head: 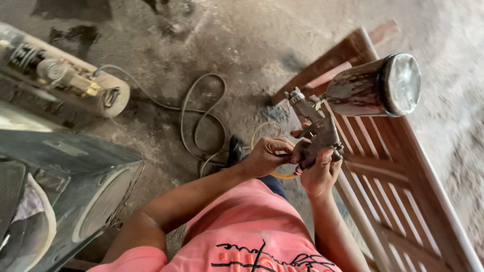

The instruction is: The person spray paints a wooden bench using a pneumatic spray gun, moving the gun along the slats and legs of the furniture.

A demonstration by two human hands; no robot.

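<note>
**Two hands on one spray gun above a slatted wooden frame**

The person holds a single metal spray gun [316, 132] out in front of the chest, over a dusty concrete floor [242, 45]. The right hand [318, 174] is clamped around the gun's handle from below, with the fingers wrapped about the grip. The left hand [267, 155] is pinched shut at the base of the handle, fingertips together on the fitting where a yellow hose [262, 132] comes in. The two hands sit close together, nearly touching.

One paint cup [375, 86] is mounted on top of the gun; it is cylindrical, stained dark, tilted to the right, and closed with a round lid that faces the camera's right side. The gun's nozzle end points up and to the left.

Just beside and beneath the gun lies one reddish-brown wooden frame [398, 176] with many parallel slats, running from the upper middle to the lower right corner.

On the floor to the left lies one cylindrical air compressor tank [65, 80], with fittings on its upper side. One grey hose [201, 121] loops from it across the floor toward the person's feet. At the lower left stands one dark speaker cabinet [75, 186] with a round opening on its face. The person wears a pink shirt [247, 231] with dark lettering.
</note>
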